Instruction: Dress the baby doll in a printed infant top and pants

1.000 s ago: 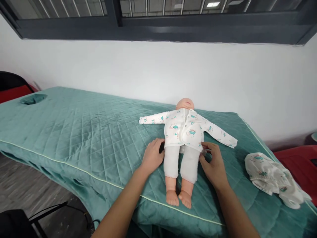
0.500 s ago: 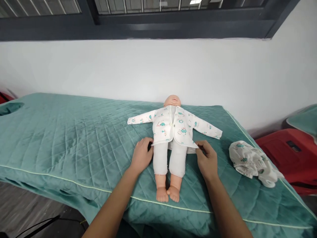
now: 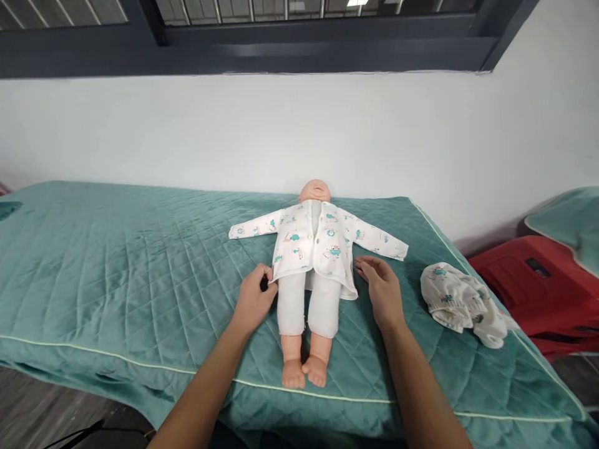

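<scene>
Left hand has the near-left hem corner of the white, green-printed cloth jacket pinched, thumb to forefinger. Right hand just let go of the other side: fingers loosely curled, empty, beside the jacket. That hem now sits lower and flatter, so I judge it settled. Jacket's on a pink plastic baby doll with white padded legs, on its back, feet near the edge of the green quilt-covered table.
</scene>
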`<state>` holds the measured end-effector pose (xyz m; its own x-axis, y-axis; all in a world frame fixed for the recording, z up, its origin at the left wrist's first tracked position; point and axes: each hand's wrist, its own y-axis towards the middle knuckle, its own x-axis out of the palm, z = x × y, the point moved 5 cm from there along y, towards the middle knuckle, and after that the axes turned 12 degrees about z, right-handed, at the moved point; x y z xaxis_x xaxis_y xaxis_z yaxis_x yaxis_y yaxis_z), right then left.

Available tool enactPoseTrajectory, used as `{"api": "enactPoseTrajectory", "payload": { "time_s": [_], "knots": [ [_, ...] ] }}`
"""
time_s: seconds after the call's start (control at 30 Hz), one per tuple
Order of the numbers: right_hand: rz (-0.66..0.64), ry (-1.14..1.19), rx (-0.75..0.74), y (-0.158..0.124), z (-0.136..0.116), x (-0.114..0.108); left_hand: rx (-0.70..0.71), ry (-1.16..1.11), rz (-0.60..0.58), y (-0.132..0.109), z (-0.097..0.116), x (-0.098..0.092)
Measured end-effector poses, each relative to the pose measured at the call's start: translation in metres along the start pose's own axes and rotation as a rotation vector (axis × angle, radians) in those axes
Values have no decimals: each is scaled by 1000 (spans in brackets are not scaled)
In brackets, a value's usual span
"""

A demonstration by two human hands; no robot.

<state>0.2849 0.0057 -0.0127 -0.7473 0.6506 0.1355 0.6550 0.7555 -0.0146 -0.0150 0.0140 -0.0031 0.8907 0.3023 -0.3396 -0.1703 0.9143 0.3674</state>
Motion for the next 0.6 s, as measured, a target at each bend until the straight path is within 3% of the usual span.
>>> {"api": "enactPoseTrajectory", "payload": {
  "time_s": [0.1, 0.23, 0.37, 0.5, 0.6],
  "knots": [
    [-58, 170, 192, 14, 4, 8, -16, -296, 26, 3, -2, -5],
    [-253, 240, 361, 26, -1, 38, -308, -703, 106, 18, -14, 3],
    [-357, 347, 397, 29, -3, 72, -642, -936, -57, 43, -13, 44],
    [-265, 333, 422, 37, 8, 88, -932, -1053, -230, 67, -8, 84],
    [-235, 291, 416, 52, 14, 96, -1008, -1117, -275, 87, -4, 100]
  ]
}}
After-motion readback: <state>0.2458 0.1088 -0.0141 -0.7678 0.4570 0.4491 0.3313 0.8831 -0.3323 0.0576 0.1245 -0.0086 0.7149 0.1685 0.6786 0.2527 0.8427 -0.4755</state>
